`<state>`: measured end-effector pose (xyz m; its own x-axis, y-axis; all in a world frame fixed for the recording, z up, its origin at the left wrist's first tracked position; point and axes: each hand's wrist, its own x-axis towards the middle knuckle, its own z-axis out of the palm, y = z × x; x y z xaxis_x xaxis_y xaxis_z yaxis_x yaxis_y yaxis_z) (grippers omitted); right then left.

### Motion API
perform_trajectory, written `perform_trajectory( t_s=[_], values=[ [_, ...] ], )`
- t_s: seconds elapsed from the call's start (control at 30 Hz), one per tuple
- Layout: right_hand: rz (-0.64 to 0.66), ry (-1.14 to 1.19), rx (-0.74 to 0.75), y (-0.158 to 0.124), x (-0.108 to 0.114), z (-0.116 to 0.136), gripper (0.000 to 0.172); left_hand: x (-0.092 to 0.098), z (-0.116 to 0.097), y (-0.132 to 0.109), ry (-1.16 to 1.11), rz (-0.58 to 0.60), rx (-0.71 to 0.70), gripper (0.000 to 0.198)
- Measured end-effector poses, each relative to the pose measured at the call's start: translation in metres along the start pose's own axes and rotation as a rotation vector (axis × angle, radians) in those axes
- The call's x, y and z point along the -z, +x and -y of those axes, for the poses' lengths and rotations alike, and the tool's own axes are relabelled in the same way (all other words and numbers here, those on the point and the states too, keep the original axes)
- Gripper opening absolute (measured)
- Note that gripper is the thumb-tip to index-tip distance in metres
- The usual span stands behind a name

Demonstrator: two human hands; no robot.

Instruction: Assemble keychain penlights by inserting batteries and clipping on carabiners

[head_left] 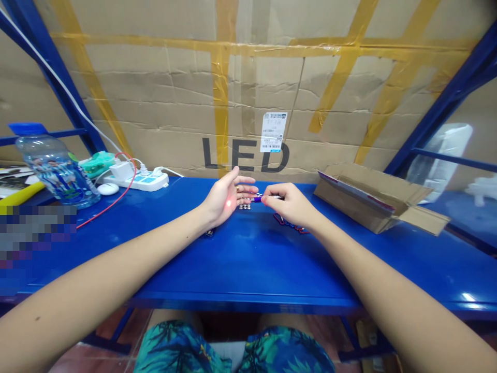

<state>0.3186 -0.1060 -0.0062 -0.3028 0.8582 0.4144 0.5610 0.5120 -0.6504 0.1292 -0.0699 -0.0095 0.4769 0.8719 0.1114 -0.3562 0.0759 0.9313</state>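
My right hand [288, 201] is closed around a slim laser pointer [257, 199] with a purple and dark body, aimed left. A bright red dot glows on the palm of my left hand [228, 198], which is open with its thumb up and fingers stretched toward the pointer. Just below those fingers, several small silver button cells [244, 206] sit together on the blue table [248, 259]. Under my right wrist lie red and blue looped pieces [286, 223], partly covered. A small dark metallic piece [210, 232] shows beneath my left wrist.
An open cardboard box [353, 199] stands at right. On the left are a water bottle [58, 168], a white power strip [145, 179], a white mouse-like object [108, 189] and a red cable [116, 209]. A large taped carton [174, 93] marked LED rises behind the table.
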Motion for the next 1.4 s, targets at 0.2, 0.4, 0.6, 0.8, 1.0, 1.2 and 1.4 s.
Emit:
perform_trajectory(
  t_s=[0.2, 0.4, 0.6, 0.8, 1.0, 1.2, 1.4],
  values=[
    [0.017, 0.012, 0.003, 0.0, -0.001, 0.002, 0.022, 0.0, 0.0, 0.0, 0.001, 0.003, 0.003, 0.052],
    [0.004, -0.007, -0.018, -0.001, 0.001, 0.003, 0.023, 0.003, -0.001, 0.002, 0.044, 0.036, -0.001, 0.053],
    [0.006, -0.054, 0.003, 0.01, -0.005, -0.011, 0.028, 0.012, -0.009, 0.012, 0.632, 0.171, -0.172, 0.011],
    [0.1, -0.16, 0.012, 0.053, 0.003, -0.024, 0.025, 0.035, -0.026, 0.042, 0.895, 0.036, -0.278, 0.007],
    [0.174, -0.226, -0.07, 0.094, 0.007, -0.051, 0.021, 0.063, -0.019, 0.085, 1.039, 0.012, -0.278, 0.009],
    [0.181, -0.283, -0.128, 0.107, -0.008, -0.084, 0.021, 0.085, 0.002, 0.111, 1.144, 0.064, -0.231, 0.01],
    [0.197, -0.329, -0.108, 0.102, -0.009, -0.086, 0.023, 0.094, 0.005, 0.118, 1.21, 0.161, -0.139, 0.014]
  ],
)
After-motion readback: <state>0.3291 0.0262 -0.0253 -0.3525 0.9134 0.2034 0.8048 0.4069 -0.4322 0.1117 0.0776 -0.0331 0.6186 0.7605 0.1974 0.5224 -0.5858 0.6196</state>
